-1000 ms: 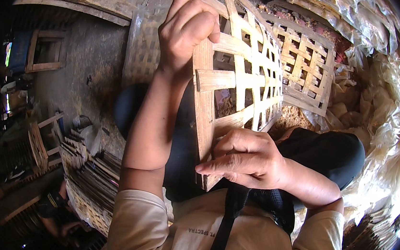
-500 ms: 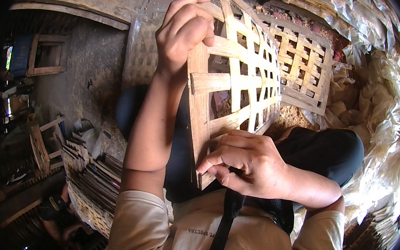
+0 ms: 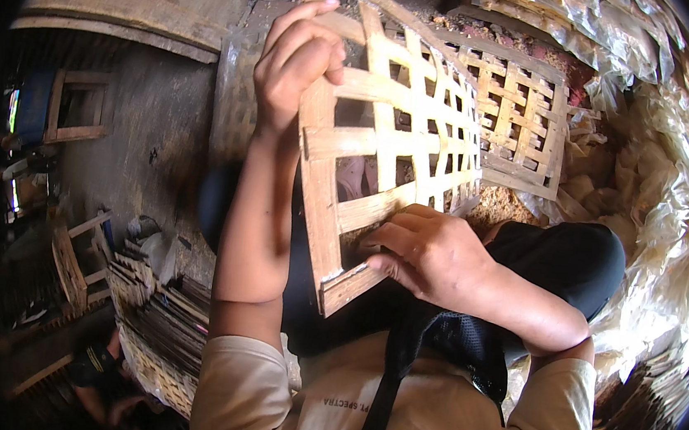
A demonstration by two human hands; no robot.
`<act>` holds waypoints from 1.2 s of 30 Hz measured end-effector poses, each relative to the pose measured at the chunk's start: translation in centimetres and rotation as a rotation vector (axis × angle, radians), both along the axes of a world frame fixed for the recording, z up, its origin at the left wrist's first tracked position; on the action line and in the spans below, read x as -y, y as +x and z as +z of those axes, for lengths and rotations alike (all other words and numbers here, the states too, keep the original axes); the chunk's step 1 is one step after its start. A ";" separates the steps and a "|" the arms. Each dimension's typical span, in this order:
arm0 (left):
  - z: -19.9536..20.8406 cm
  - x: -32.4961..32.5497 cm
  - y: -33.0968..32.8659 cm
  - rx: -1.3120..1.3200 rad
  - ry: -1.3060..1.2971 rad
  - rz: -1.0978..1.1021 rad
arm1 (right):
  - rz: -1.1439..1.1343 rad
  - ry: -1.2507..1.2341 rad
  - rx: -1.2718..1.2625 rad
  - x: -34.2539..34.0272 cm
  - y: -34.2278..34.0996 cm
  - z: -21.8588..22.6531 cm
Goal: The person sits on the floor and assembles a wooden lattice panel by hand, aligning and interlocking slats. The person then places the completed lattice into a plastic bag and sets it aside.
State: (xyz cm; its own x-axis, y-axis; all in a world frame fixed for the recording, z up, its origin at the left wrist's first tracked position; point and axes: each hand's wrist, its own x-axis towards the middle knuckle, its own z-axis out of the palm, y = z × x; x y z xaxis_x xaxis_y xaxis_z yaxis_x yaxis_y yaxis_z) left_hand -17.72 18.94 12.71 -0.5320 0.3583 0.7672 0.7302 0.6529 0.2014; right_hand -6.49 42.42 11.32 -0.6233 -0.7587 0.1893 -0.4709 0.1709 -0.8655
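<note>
A woven bamboo rack (image 3: 320, 181) with flat wooden edge strips stands tilted up over my lap. My left hand (image 3: 296, 69) is closed round its left side strip near the upper corner. Lower down, my right hand (image 3: 436, 257) grips the near edge strip, a little right of the bottom corner, its thumb on the strip and the fingers partly hidden by it. A second woven rack (image 3: 494, 167) lies flat beyond the first, which covers part of it.
Crumpled clear plastic sheets (image 3: 668, 213) heap up on the right. Stacked racks (image 3: 161, 313) stand at lower left, near another person (image 3: 98, 365). Wooden boards (image 3: 124, 7) are at upper left, and wood-coloured crumbs (image 3: 501, 204) lie below the second rack.
The held rack has shifted left, along with my left hand. My right hand has moved from the bottom corner rightward along the near strip.
</note>
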 end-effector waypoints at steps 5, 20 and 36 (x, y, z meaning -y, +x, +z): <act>0.4 1.0 1.0 0.102 -0.047 0.017 | 0.008 -0.079 -0.257 0.5 0.7 -1.0; 0.0 2.3 1.5 0.140 -0.130 0.188 | -0.007 -0.310 -0.230 0.8 -0.6 -7.2; 0.3 3.5 0.8 0.192 -0.268 0.192 | -1.057 0.089 0.462 -1.6 -16.2 -29.3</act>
